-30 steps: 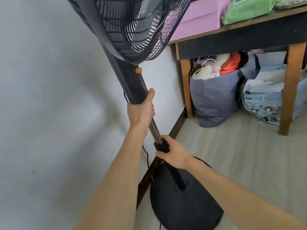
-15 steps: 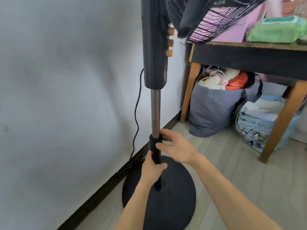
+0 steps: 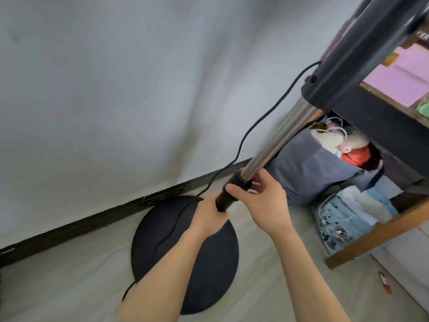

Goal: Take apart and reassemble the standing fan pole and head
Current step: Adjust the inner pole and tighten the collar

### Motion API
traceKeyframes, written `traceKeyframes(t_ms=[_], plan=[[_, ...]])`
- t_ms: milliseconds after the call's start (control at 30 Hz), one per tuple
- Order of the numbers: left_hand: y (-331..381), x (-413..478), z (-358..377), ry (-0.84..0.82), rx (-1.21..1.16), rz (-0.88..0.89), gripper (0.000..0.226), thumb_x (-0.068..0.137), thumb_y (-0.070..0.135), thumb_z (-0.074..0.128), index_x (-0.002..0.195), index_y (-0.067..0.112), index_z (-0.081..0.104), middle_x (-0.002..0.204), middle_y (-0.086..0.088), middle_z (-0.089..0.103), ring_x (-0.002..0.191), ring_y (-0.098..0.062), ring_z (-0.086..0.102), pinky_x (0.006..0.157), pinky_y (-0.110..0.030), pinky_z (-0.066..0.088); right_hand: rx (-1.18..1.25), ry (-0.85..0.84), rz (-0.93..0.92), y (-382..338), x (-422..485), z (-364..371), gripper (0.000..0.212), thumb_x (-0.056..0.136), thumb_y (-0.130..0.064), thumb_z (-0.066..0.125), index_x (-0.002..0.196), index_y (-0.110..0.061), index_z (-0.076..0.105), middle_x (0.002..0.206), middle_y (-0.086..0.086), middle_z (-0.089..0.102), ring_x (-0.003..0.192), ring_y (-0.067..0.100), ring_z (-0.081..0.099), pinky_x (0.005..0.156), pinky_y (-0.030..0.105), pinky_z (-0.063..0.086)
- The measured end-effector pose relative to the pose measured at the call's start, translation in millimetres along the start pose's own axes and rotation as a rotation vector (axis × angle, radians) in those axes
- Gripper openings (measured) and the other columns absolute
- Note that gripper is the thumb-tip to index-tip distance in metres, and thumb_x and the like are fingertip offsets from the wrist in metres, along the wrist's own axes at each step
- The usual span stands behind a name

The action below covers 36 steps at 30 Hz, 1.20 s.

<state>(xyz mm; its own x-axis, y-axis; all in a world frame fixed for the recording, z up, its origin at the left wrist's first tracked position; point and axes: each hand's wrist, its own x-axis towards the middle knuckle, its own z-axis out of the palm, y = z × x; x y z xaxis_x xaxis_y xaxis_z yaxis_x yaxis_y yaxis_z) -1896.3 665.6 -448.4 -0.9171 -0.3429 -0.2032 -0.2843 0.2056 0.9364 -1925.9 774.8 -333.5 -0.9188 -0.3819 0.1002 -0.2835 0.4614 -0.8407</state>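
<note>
Here the left hand (image 3: pixel 209 217) gripped the black lower tube (image 3: pixel 224 202), hiding its foot; the right hand (image 3: pixel 262 203) clasped the collar (image 3: pixel 241 181) just above. The chrome pole (image 3: pixel 278 138) slanted toward 1 o'clock into a dark housing (image 3: pixel 348 61) — cut off there.

The fan's black control column (image 3: pixel 362 59) runs out of the top edge at 1 o'clock, so whatever it carries is cut off. Lower down, the left hand (image 3: pixel 209 219) grips the black lower tube (image 3: pixel 226 198) and covers most of it. The left forearm (image 3: pixel 167 275) hides where that tube meets the round base (image 3: pixel 157 231). The right hand (image 3: pixel 262 203) wraps the collar (image 3: pixel 236 180), its fingertips out of sight behind it. The power cord (image 3: pixel 260 122) vanishes behind the left hand. The wooden table (image 3: pixel 380 119) is cropped at 3 o'clock. On the floor at 4 o'clock lies a small red-and-white thing (image 3: pixel 385 284), too blurred to name.
</note>
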Motion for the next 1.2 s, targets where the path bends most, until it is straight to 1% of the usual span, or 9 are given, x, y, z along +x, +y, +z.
traceKeyframes(t_ms=[67,233,400,467,567,733,900,1067,1200], plan=[[-1.9,-0.5,-1.2,0.002,-0.012,-0.009,0.036,0.08,0.01,0.06,0.082,0.045,0.051,0.079,0.008,0.066,0.074,-0.014,0.063,0.067,-0.033,0.052,-0.066,-0.007,-0.004,-4.6,-1.5,2.0,0.036,0.076,-0.033,0.085,0.102,-0.033,0.062,0.098,-0.019,0.07,0.094,-0.004,0.064,0.077,0.016,0.05],[0.3,0.5,-1.0,-0.002,-0.039,-0.005,0.038,0.078,0.011,0.06,0.102,0.041,0.059,0.089,0.006,0.069,0.082,-0.017,0.065,0.08,-0.042,0.057,-0.046,-0.137,0.004,-11.3,2.6,-11.6,0.033,0.084,-0.02,0.078,0.107,-0.04,0.065,0.101,-0.021,0.073,0.104,0.002,0.066,0.089,0.022,0.054],[-1.0,1.3,-1.6,-0.001,-0.034,-0.001,0.028,0.078,0.012,0.061,0.097,0.033,0.059,0.087,0.005,0.067,0.084,-0.018,0.064,0.083,-0.046,0.056,-0.152,-0.019,0.023,-17.5,2.2,-5.7,0.033,0.076,-0.039,0.084,0.1,-0.03,0.064,0.096,-0.019,0.071,0.091,-0.002,0.066,0.069,0.01,0.049],[-0.2,0.7,-1.6,-0.007,-0.028,0.008,0.03,0.079,0.011,0.061,0.098,0.034,0.058,0.089,0.006,0.066,0.086,-0.018,0.063,0.085,-0.045,0.056,-0.137,-0.072,0.023,-16.0,4.3,-7.6,0.034,0.078,-0.034,0.083,0.105,-0.031,0.063,0.101,-0.018,0.071,0.098,0.001,0.066,0.076,0.014,0.051],[-3.7,2.8,-0.6,-0.006,-0.034,0.011,0.033,0.079,0.012,0.061,0.102,0.035,0.059,0.09,0.006,0.066,0.087,-0.018,0.063,0.085,-0.045,0.056,-0.087,-0.174,0.017,-12.8,4.0,-13.9,0.037,0.083,-0.018,0.079,0.112,-0.035,0.064,0.108,-0.015,0.073,0.107,0.008,0.067,0.091,0.028,0.054],[-6.7,5.1,0.8,0.002,-0.038,-0.001,0.033,0.079,0.013,0.062,0.105,0.033,0.06,0.091,0.004,0.068,0.084,-0.019,0.065,0.083,-0.046,0.057,-0.189,-0.053,0.009,-15.7,1.2,-9.7,0.032,0.075,-0.039,0.084,0.099,-0.032,0.064,0.097,-0.017,0.072,0.087,-0.008,0.065,0.07,0.009,0.05],[-8.7,6.6,1.9,-0.006,-0.039,-0.002,0.036,0.08,0.014,0.063,0.11,0.034,0.06,0.092,0.002,0.068,0.083,-0.019,0.065,0.081,-0.044,0.058,-0.143,-0.135,0.011,-12.0,1.8,-8.1,0.038,0.082,-0.028,0.08,0.113,-0.039,0.061,0.107,-0.018,0.071,0.105,0.003,0.065,0.091,0.025,0.052],[-10.1,8.2,2.3,-0.002,-0.017,0.003,0.032,0.078,0.015,0.063,0.104,0.033,0.06,0.088,0.003,0.068,0.08,-0.018,0.065,0.079,-0.043,0.058,-0.181,-0.061,0.012,-14.8,1.8,-8.1,0.032,0.076,-0.041,0.083,0.101,-0.032,0.064,0.097,-0.018,0.071,0.088,-0.009,0.064,0.07,0.01,0.049],[-11.7,9.1,2.8,0.005,-0.004,0.018,0.029,0.078,0.013,0.063,0.103,0.028,0.06,0.088,0.004,0.067,0.081,-0.018,0.064,0.079,-0.043,0.057,-0.145,-0.143,0.017,-13.5,0.8,-6.4,0.034,0.082,-0.033,0.079,0.106,-0.043,0.057,0.107,-0.02,0.068,0.103,-0.001,0.062,0.081,0.015,0.048]])
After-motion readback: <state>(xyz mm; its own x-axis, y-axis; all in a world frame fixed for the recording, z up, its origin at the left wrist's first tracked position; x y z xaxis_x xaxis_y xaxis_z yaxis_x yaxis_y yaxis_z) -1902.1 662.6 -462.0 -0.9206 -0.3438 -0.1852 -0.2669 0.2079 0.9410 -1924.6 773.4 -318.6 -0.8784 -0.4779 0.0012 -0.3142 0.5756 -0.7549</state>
